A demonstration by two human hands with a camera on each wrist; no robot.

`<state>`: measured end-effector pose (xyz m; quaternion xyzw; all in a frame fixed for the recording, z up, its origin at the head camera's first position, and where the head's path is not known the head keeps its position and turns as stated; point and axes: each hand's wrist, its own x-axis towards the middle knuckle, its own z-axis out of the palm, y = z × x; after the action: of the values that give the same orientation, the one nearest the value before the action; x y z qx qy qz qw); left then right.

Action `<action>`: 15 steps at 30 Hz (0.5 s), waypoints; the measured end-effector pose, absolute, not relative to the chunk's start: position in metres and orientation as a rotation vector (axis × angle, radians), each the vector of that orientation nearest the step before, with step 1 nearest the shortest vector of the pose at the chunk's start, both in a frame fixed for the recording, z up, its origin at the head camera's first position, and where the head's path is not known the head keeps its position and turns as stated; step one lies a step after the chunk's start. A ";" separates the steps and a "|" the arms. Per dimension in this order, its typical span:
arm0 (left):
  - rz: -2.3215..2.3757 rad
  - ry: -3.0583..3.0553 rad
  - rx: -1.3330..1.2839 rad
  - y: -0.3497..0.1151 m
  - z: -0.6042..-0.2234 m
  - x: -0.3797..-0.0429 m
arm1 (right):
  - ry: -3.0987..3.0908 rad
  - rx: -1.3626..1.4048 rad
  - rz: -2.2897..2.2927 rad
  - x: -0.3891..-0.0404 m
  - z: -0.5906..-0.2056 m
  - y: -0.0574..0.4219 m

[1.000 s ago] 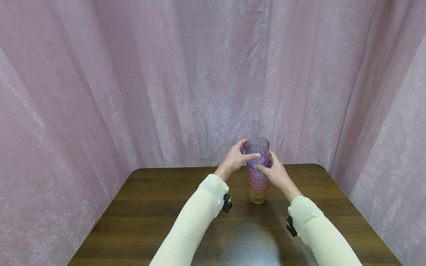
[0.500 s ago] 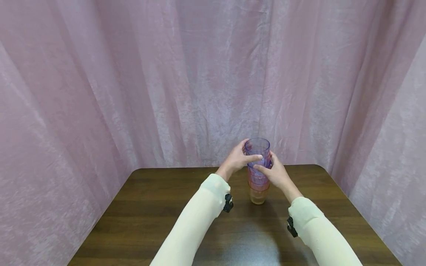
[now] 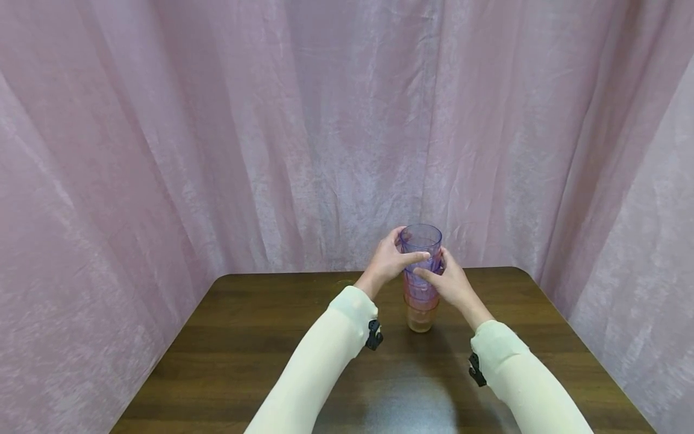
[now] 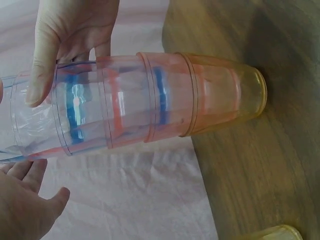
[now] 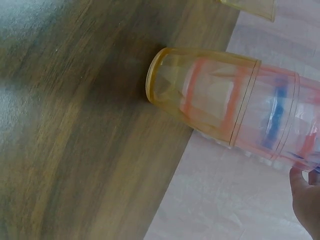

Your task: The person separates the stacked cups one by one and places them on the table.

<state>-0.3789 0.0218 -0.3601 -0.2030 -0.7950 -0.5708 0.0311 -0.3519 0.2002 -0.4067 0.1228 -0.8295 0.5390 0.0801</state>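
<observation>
A tall stack of see-through plastic cups (image 3: pixel 420 301) stands upright on the table, amber at the base, pink above and blue-purple on top. My left hand (image 3: pixel 387 259) holds the top blue-purple cup (image 3: pixel 422 239), thumb across its front and fingers behind. Lower down, my right hand (image 3: pixel 450 280) grips the stack at its blue-purple part, with the thumb (image 4: pixel 42 70) on the near side in the left wrist view. The amber bottom cup (image 5: pixel 170 80) rests on the tabletop in the right wrist view. My left fingers are partly hidden behind the cup.
A separate amber cup (image 4: pixel 280 234) stands to the left of the stack, mostly hidden behind my left wrist in the head view. The brown wooden table (image 3: pixel 244 337) has its far edge near a pink curtain (image 3: pixel 325 150).
My left hand and the top cup have shifted slightly to the right. My right hand and the lower stack look nearly still.
</observation>
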 end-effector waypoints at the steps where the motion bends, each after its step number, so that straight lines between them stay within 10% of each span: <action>1: -1.764 -2.447 -0.625 0.022 -0.360 -0.379 | -2.484 0.369 1.614 -0.352 -0.406 0.200; 15: -1.926 -2.470 -0.653 0.023 -0.352 -0.384 | -2.508 0.395 1.639 -0.355 -0.399 0.200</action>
<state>-0.3835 0.0229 -0.3525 -0.2041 -0.7717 -0.6016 -0.0289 -0.3549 0.2000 -0.3994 0.1305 -0.8284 0.5414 0.0596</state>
